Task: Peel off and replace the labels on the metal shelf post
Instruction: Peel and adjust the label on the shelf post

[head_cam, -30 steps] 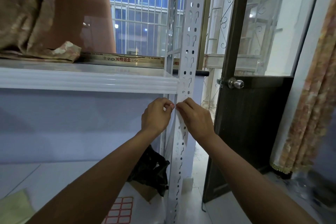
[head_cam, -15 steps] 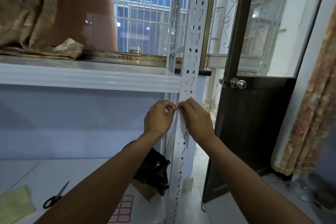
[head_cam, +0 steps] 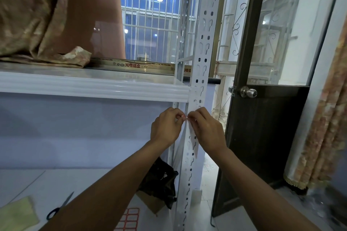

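A white perforated metal shelf post (head_cam: 203, 43) runs from top to bottom through the middle of the view. Just below the shelf board, my left hand (head_cam: 166, 127) and my right hand (head_cam: 207, 130) meet at the post's left edge. Between their fingertips they pinch a small label (head_cam: 185, 117) with a red edge, mostly hidden by the fingers. A sheet of red-bordered labels (head_cam: 129, 218) lies on the lower shelf near my left forearm.
A white shelf board (head_cam: 90, 86) carries folded cloth (head_cam: 32, 24) and a long printed box (head_cam: 135, 64). Blue-handled scissors (head_cam: 60, 206), a yellow-green sheet (head_cam: 16, 214) and a dark bag (head_cam: 159, 180) lie on the lower shelf. A dark door with a knob (head_cam: 247, 92) stands right, a curtain (head_cam: 323, 118) beyond.
The view has tilted down a little, bringing the scissors and more of the lower shelf into sight. Both hands stay pinched together at the same spot on the post.
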